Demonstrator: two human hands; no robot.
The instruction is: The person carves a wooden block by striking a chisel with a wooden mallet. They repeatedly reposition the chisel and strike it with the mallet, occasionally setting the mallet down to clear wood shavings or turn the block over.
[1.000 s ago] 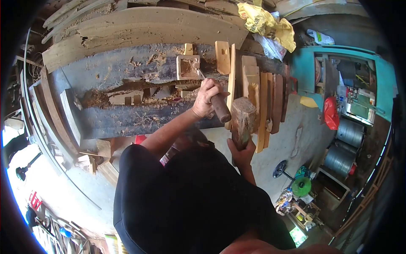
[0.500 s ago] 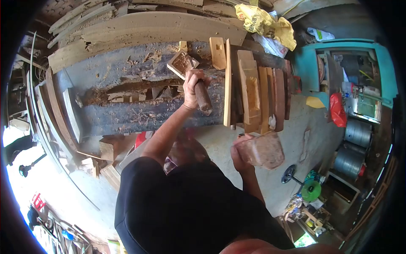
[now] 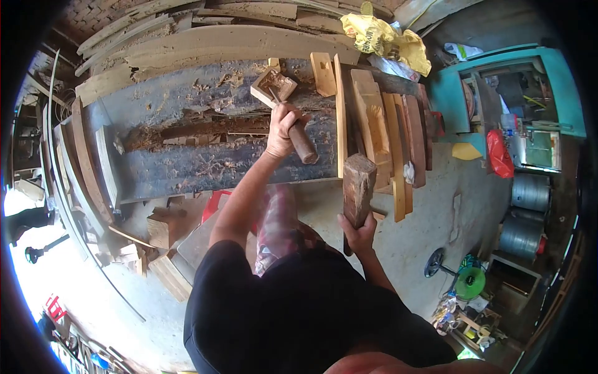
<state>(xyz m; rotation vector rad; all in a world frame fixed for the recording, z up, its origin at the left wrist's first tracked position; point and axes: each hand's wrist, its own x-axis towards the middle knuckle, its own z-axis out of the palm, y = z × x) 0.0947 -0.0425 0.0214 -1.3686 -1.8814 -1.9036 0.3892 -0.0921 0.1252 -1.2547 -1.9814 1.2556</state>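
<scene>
Near the back edge of the dark, chip-strewn workbench (image 3: 212, 163), my left hand (image 3: 284, 128) is wrapped round the thick wooden handle of a chisel (image 3: 303, 144). The chisel's thin blade points into a hollowed wooden block (image 3: 273, 87) that sits tilted on the bench. Lower right, beyond the front edge of the bench, my right hand (image 3: 359, 235) is closed round a wooden mallet (image 3: 359, 181), held upright in view with its blocky head toward the bench. Right of the chisel stands a yellowish board (image 3: 340, 118), beside another hollowed wooden piece (image 3: 375, 121).
Several boards (image 3: 414, 140) lie across the bench's right part. A yellow bag (image 3: 389, 43) is at the back. Wood offcuts (image 3: 167, 229) lie at the lower left of the bench. A green fan (image 3: 469, 283) and metal drums (image 3: 522, 237) stand at the right.
The mallet has swung from a flat, blurred pose to an upright one, its head nearer the bench. My left hand keeps its hold on the chisel. The whole view has shifted slightly.
</scene>
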